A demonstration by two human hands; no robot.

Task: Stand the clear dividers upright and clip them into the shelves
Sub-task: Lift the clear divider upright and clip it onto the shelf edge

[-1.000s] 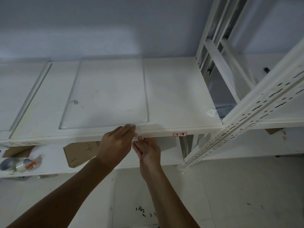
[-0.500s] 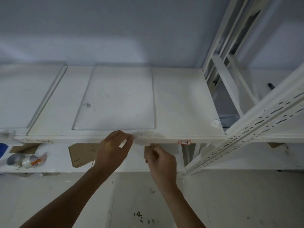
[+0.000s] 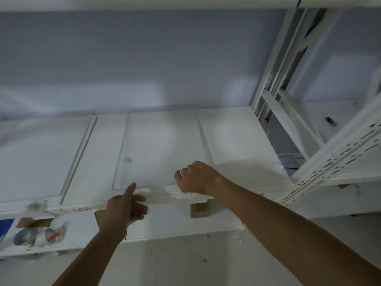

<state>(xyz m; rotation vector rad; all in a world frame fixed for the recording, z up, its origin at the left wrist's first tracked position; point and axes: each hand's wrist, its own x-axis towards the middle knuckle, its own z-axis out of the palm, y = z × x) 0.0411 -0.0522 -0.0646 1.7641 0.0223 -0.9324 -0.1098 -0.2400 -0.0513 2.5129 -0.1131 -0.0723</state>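
Observation:
A clear divider [image 3: 160,149] lies flat on the white shelf [image 3: 237,141], its near edge along the shelf's front lip. My right hand [image 3: 198,178] rests on the divider's near right corner with thumb and fingers curled onto it. My left hand [image 3: 125,209] is just below the front lip, near the divider's near left corner, fingers apart, thumb pointing up, holding nothing. A second clear divider [image 3: 41,153] lies flat further left on the same shelf. A clear strip [image 3: 165,196] runs along the lip between my hands.
A white perforated upright post [image 3: 334,159] and its bracing stand at the right. The lower shelf holds tape rolls [image 3: 24,236] and cardboard pieces [image 3: 199,210]. Another shelf [image 3: 144,3] runs overhead. A small dark object [image 3: 331,121] lies on the right-hand shelf.
My right hand rose from under the front lip onto the divider's near right corner. My left hand dropped off the lip and opened. The view tilted upward.

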